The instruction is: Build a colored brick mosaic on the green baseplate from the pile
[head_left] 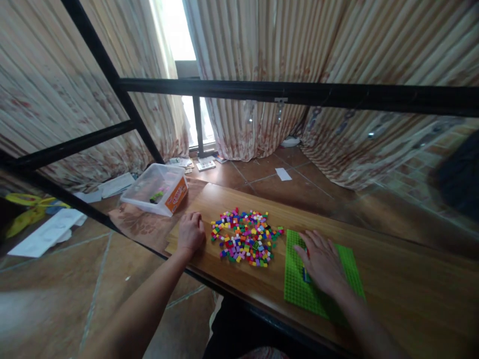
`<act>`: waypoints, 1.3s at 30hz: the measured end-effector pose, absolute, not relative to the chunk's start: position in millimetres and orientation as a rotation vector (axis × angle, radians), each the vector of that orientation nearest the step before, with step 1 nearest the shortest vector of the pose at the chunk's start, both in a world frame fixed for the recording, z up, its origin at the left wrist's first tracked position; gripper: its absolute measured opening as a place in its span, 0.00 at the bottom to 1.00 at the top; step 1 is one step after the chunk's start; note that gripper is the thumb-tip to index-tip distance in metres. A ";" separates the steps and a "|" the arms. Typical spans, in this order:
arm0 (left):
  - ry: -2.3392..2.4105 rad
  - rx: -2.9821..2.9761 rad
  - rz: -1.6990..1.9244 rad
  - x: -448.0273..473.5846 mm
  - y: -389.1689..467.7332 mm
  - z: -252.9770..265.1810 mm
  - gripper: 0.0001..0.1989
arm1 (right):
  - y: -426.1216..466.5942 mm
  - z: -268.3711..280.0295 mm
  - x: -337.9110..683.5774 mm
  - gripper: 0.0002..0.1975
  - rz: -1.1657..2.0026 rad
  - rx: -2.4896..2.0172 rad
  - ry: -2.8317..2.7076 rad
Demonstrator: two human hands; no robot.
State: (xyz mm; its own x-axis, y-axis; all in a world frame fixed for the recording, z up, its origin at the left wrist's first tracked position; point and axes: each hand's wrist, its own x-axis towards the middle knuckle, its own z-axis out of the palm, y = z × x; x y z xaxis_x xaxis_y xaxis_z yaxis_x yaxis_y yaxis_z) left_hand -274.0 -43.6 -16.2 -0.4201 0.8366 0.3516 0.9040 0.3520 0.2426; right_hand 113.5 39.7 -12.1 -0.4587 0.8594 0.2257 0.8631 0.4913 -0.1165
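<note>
A loose pile of small coloured building bricks is spread over the wooden board. Left of it my left hand rests on the wood, fingers curled in, with nothing seen in it. Right of the pile lies a green studded baseplate. Over its upper middle my right hand is laid palm down, fingers stretched out and apart. A few blue pieces and a bit of red show beside and under the right hand; the rest there is hidden by it.
Beyond my left hand a clear plastic box with an orange label holds a few pieces. Black metal bars cross behind the board and at the left. Papers lie on the tiled floor, and long curtains hang behind.
</note>
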 end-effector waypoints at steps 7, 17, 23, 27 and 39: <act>-2.443 -1.596 -0.648 -273.4 -44.0 -19.7 0.09 | 44.9 -15.1 127.5 0.28 -0.038 -1.482 -2.536; -2.439 -1.607 -0.690 -272.5 -44.1 -18.5 0.09 | 39.3 15.2 73.2 0.22 0.071 -1.210 -2.404; -2.435 -1.606 -0.698 -271.7 -44.8 -18.1 0.10 | 36.8 31.8 -45.2 0.14 0.379 -0.931 -2.512; -2.432 -1.600 -0.704 -271.3 -45.0 -18.8 0.10 | 46.7 24.1 -88.1 0.13 0.371 -0.953 -2.612; -2.436 -1.589 -0.676 -272.5 -45.0 -19.1 0.10 | 52.0 16.3 -99.4 0.03 0.450 -0.981 -2.576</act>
State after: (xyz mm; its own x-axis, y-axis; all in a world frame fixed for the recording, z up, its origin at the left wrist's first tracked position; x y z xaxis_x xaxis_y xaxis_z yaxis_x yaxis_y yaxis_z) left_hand -272.5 -45.0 -19.1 -0.4249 0.8280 0.3660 0.8982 0.3350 0.2847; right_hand -99.4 52.0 16.3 -0.7005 0.6834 0.2057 0.5731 0.7104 -0.4085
